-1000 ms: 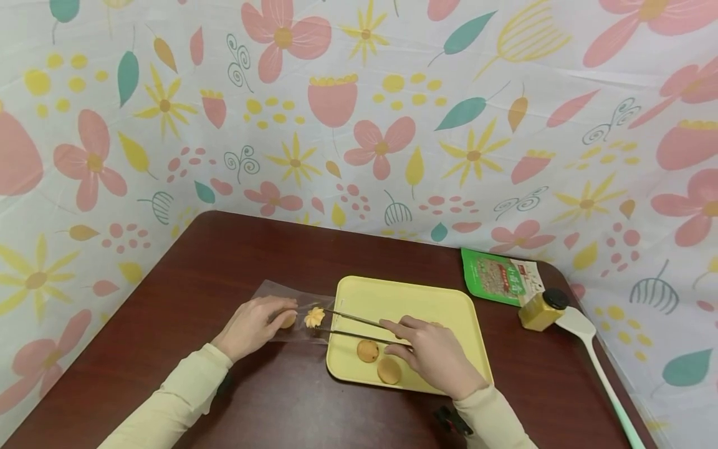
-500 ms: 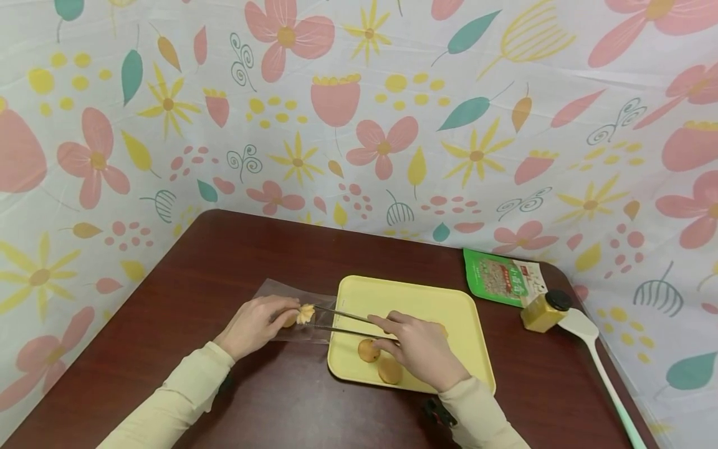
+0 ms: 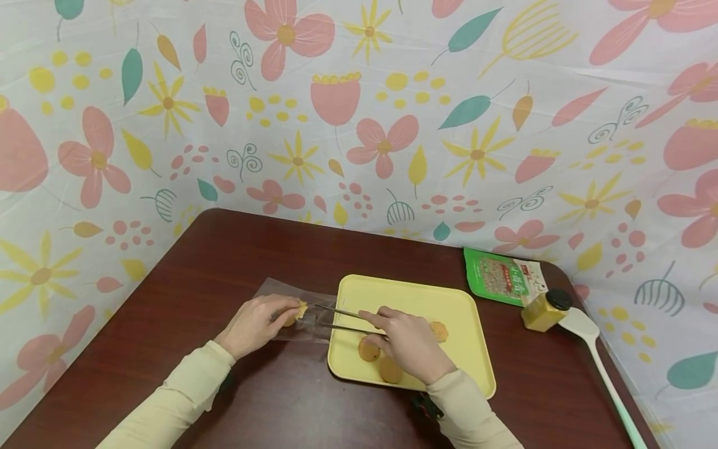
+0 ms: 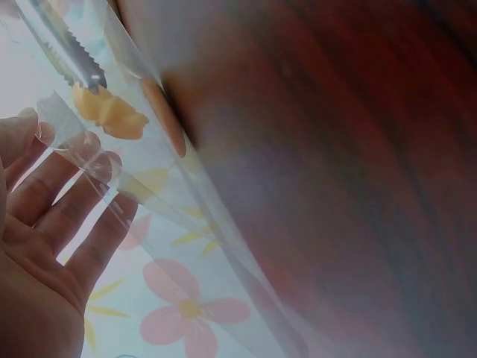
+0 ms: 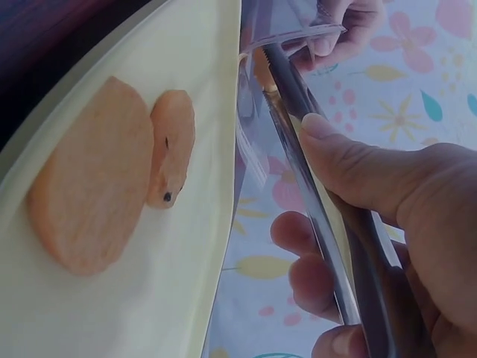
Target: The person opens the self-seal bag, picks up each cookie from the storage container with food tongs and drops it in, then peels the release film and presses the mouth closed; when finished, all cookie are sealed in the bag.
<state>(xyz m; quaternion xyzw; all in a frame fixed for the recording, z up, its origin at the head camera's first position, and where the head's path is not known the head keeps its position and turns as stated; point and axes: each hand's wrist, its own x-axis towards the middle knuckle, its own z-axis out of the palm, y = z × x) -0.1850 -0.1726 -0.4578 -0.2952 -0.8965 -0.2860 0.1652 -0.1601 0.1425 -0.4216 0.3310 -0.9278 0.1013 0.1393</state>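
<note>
The flower cookie [image 4: 110, 113] has moved left, right up to the left hand [image 3: 258, 324].
The right hand [image 3: 412, 346] has its fingers wrapped around the tongs [image 5: 365, 239], whose tips hold the flower cookie. The left fingers pinch the clear bag [image 3: 305, 294], and from above they hide part of that cookie. Under the right fingers is the yellow tray [image 3: 392, 294], with two round cookies [image 3: 369, 350] just beside them. Farther right of the fingers, on the table [image 3: 235, 249], are a green packet [image 3: 496, 277], a black-lidded jar [image 3: 543, 313] and a white spatula [image 3: 583, 328].
</note>
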